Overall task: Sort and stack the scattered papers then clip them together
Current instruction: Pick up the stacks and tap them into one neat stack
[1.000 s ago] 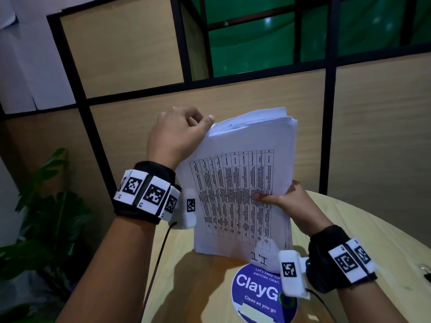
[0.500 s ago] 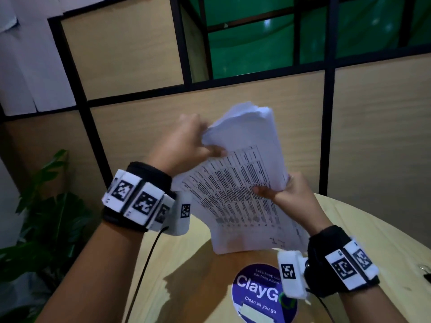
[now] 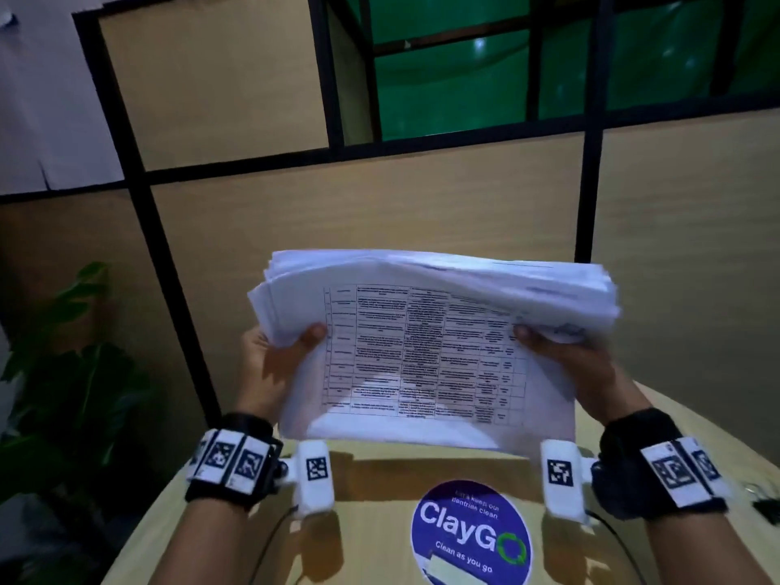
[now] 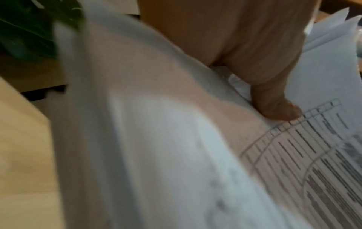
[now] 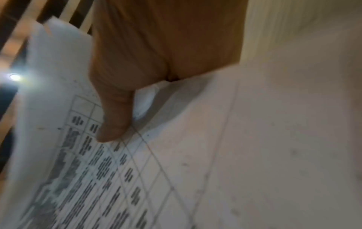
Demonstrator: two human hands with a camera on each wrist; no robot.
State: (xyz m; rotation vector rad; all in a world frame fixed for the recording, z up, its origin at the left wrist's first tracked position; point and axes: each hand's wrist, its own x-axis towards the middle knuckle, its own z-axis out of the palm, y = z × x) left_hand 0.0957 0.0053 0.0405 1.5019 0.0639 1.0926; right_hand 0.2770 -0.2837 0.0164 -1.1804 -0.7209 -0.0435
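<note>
A thick stack of white papers (image 3: pixel 426 356) with a printed table on its top sheet stands on its long lower edge just above the round wooden table (image 3: pixel 380 479). My left hand (image 3: pixel 278 365) grips its left side, thumb on the front sheet. My right hand (image 3: pixel 565 365) grips the right side the same way. The left wrist view shows my left thumb (image 4: pixel 274 106) pressed on the papers (image 4: pixel 176 155). In the right wrist view my right thumb (image 5: pixel 113 120) presses on the printed table of the papers (image 5: pixel 176 170). The fingers behind the stack are hidden.
A blue round "ClayGo" sticker (image 3: pixel 470 538) lies on the table near me. A black binder clip (image 3: pixel 766 506) sits at the table's right edge. A wood and black-framed partition wall (image 3: pixel 422 196) stands right behind the table. A green plant (image 3: pixel 71 373) stands at the left.
The stack has turned from upright on its short edge to landscape on its long edge. My left hand moved from the top corner down to the left side; my right hand shifted to the right side.
</note>
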